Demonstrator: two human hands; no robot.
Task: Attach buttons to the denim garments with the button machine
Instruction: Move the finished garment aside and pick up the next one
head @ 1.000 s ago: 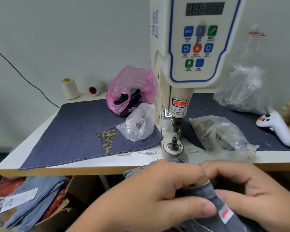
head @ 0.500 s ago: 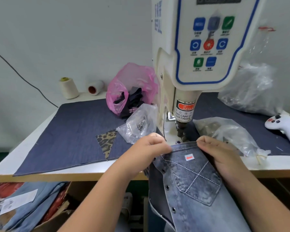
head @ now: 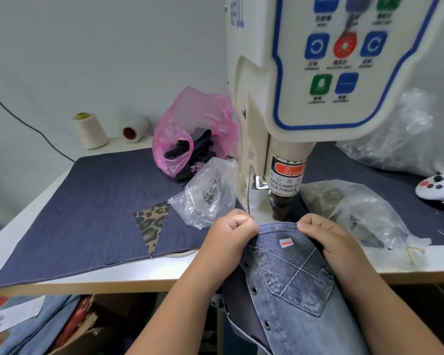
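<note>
denim garment (head: 296, 283), faded blue, white-stitched pocket, metal eyelets

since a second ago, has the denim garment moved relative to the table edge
Yes. The denim garment, gripped by both hands, has come up from below the table edge and forward to the button machine.

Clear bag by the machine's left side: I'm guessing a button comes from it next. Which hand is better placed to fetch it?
Left, probably. The left hand lies beside the clear bag; the right hand would cross the punch. Both pinch the denim now.
</note>
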